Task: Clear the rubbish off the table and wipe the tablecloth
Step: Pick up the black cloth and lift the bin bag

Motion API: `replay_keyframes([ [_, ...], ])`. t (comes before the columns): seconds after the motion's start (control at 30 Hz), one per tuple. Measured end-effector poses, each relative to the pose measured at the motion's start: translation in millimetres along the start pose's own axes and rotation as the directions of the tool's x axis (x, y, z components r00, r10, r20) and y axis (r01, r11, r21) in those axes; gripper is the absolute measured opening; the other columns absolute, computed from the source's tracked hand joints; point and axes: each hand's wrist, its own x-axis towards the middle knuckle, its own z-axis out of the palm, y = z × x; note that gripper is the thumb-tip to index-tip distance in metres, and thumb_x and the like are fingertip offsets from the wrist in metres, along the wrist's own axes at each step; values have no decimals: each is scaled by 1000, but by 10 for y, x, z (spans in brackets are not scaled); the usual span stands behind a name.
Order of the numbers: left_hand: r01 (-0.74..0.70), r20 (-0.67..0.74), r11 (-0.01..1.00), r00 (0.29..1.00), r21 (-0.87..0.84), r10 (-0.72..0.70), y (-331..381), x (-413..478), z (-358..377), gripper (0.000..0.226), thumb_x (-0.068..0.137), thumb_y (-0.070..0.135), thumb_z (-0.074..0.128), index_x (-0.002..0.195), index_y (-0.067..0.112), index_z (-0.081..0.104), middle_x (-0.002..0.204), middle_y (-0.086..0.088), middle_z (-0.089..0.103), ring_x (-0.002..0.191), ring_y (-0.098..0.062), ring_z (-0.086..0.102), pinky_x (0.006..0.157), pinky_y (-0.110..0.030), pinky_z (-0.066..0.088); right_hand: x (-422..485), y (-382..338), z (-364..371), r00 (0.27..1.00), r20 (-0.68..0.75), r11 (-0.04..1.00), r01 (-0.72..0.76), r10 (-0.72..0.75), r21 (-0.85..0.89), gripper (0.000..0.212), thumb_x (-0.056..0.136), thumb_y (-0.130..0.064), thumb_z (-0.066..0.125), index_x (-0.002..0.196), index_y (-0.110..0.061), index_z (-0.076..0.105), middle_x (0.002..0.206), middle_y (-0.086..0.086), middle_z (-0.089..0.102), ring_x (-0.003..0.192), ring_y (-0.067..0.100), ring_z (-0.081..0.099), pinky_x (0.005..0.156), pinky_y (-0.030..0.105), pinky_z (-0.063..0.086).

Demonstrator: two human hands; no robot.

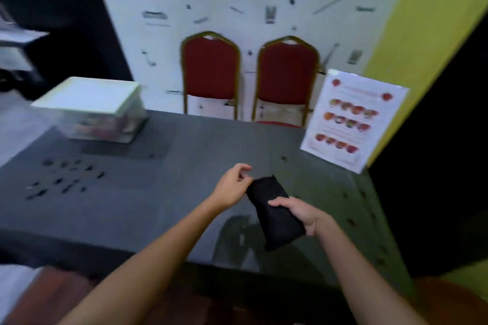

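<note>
The main risk, I think, is the scattered dark bits [66, 179] on the left of the grey tablecloth [184, 166] — if the wipe begins before they are gathered, the black cloth [272, 208] may push them to the floor or smear them. The cloth may also open badly, because only the right hand [303, 215] grips it, fingers wrapped round its middle. The left hand [233, 186] pinches at its far corner, fingers curled close together. The cloth is folded, dark and soft-looking, held just above the surface near the front edge.
</note>
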Motion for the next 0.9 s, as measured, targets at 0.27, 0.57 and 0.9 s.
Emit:
replay_keyframes([
  [0.27,304,-370,796,923,523,-110,-2040,-732,-1772,62,95,31,47,147,8,23,152,-13,27,138,-28,30,112,-38,26,1258,-312,1874,993,-95,996,71,-76,-54,29,84,-13,58,111,-2,56,104,22,66,92,35,65,73,40,56],
  [0.57,373,-290,635,928,676,-235,-2793,-1058,-2333,83,82,59,-5,151,13,3,159,-7,-6,146,-25,-8,116,-44,-1,1815,-518,2512,836,-483,905,38,-261,-424,48,102,-18,38,147,-7,29,144,17,43,127,37,44,104,43,37],
  [0.9,392,-229,609,916,689,-330,-2994,-1023,-2398,118,48,75,-41,148,19,-13,157,-2,-16,145,-21,-13,116,-43,-5,2426,-1052,2354,795,-468,676,-102,-386,-730,46,102,-18,37,145,-5,28,138,23,44,120,41,48,92,45,43],
])
